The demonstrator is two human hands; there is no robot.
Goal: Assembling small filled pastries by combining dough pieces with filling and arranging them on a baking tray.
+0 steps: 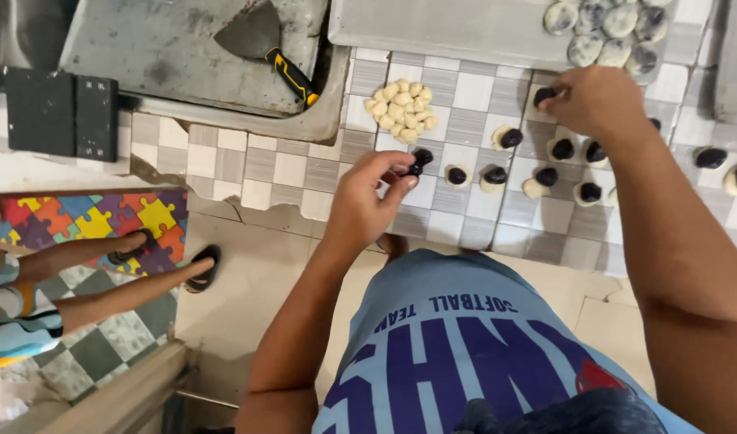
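Head camera, looking down at a checkered tile counter: the left hand pinches a dark filling ball at its fingertips, just left of a row of dough pieces topped with dark filling. The right hand, farther right, presses closed fingers on another dark ball over the row's far end.

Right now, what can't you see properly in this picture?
Head view only:
- Right hand: its fingers hide most of the dark ball under them.
- Dough pieces on the tray: cut off by the top edge.
- Left hand: the dark lump is too small to identify.
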